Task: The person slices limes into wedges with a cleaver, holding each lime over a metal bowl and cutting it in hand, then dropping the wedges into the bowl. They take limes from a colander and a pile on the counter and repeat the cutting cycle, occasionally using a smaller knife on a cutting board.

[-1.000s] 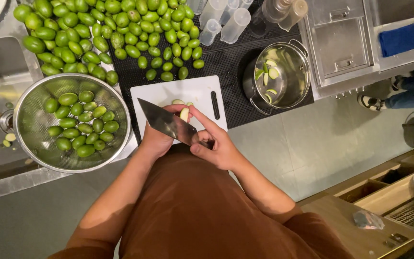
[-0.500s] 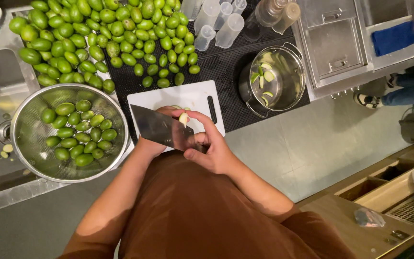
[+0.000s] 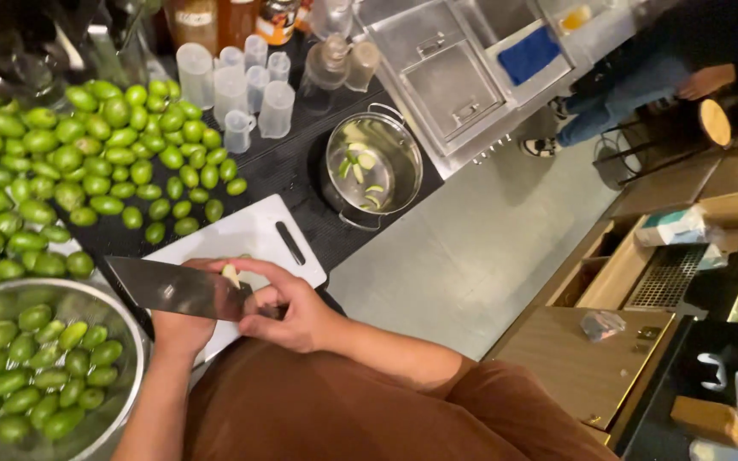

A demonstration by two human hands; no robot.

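Looking down past my brown shirt, I am gripping a large kitchen knife (image 3: 177, 288) in my right hand (image 3: 288, 312), fingers curled closed around the handle; the broad blade is pointing out to my left, lying nearly level. My right thumb and fingertips are also pinching a pale piece of green fruit (image 3: 231, 274) against the top of the blade. My left hand (image 3: 183, 329) is sitting beneath the blade, mostly hidden, so I cannot tell how its fingers are set. Just beyond my hands is lying a white cutting board (image 3: 254, 235). At my left a steel bowl (image 3: 121, 329) is holding whole green fruits, and farther off a heap of green fruits (image 3: 70, 171) is spreading over the dark counter. Farther right a steel pot (image 3: 375, 162) is holding cut pieces, with clear plastic cups (image 3: 254, 94) behind.
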